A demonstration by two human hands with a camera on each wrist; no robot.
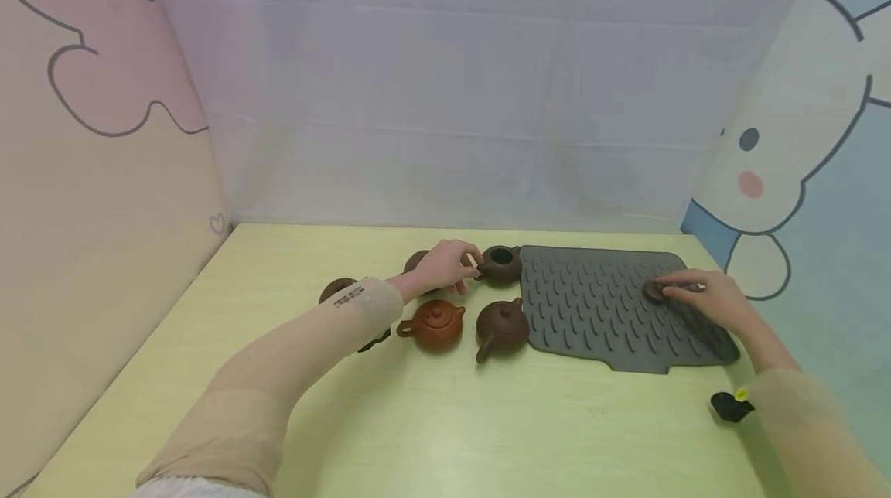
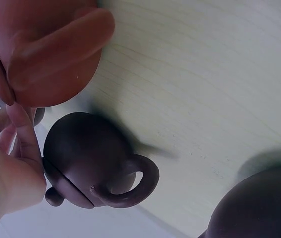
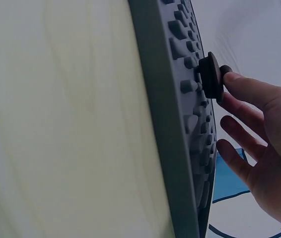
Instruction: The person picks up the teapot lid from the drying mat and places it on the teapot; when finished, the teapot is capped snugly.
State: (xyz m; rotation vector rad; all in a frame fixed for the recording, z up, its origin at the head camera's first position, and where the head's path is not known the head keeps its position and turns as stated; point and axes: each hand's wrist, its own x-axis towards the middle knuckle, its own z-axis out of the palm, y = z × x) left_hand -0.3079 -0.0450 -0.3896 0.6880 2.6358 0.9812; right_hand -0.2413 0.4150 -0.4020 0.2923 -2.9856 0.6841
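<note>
In the head view my left hand [image 1: 445,264] reaches to a dark brown teapot [image 1: 511,270] without a lid, at the mat's left edge. Thumb and fingers pinch its handle, which the hand partly covers. My right hand [image 1: 710,297] holds a small dark lid [image 1: 654,291] by its knob over the grey ridged mat [image 1: 571,351]. In the right wrist view the lid [image 3: 211,77] stands tilted on edge close to the ridges; thumb and index finger pinch the knob, other fingers spread. The left wrist view shows the left hand [image 2: 16,168] behind a lidded brown teapot [image 2: 88,153].
A reddish clay teapot [image 1: 438,325] and a dark lidded teapot [image 1: 503,326] stand in front of the left hand. Two more brown teapots, one behind the hand [image 1: 416,260] and one behind the sleeve [image 1: 337,289], are partly hidden. A white cloth wall [image 1: 452,96] closes the back.
</note>
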